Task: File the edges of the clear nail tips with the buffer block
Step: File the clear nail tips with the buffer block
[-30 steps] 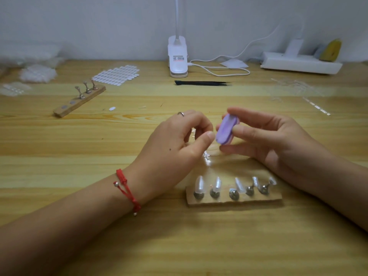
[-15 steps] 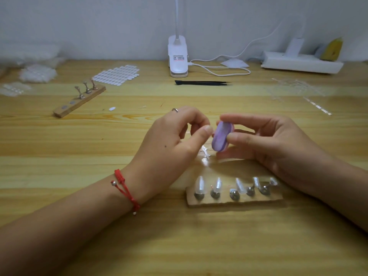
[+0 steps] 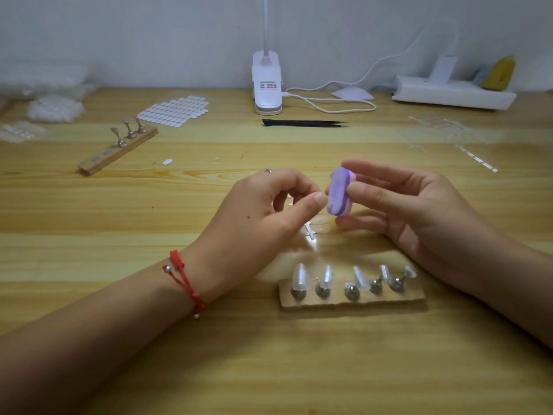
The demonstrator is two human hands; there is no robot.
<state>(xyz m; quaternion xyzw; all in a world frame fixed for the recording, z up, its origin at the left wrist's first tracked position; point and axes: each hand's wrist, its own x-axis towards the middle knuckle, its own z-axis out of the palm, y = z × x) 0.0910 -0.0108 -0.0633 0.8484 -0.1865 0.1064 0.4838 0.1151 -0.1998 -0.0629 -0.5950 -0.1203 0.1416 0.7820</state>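
My right hand point(image 3: 419, 211) pinches a purple and pink buffer block point(image 3: 338, 190) between thumb and fingers, its purple face turned toward my left hand point(image 3: 260, 217). The left thumb and curled forefinger pinch a small clear nail tip point(image 3: 309, 233) right against the block; most of the tip is hidden by the fingers. Just in front of both hands lies a wooden holder board point(image 3: 353, 302) with several clear nail tips point(image 3: 299, 277) standing on metal pegs.
A second wooden holder point(image 3: 119, 151) with three bare pegs lies at the back left, beside a sheet of white tips point(image 3: 175, 110). A lamp base point(image 3: 267, 85), black tweezers point(image 3: 302, 123), a white power strip point(image 3: 452, 92) and clear sprues point(image 3: 443, 130) sit farther back.
The buffer block dipped down along the tip half a second ago and has come back up. My left hand has stayed nearly still.
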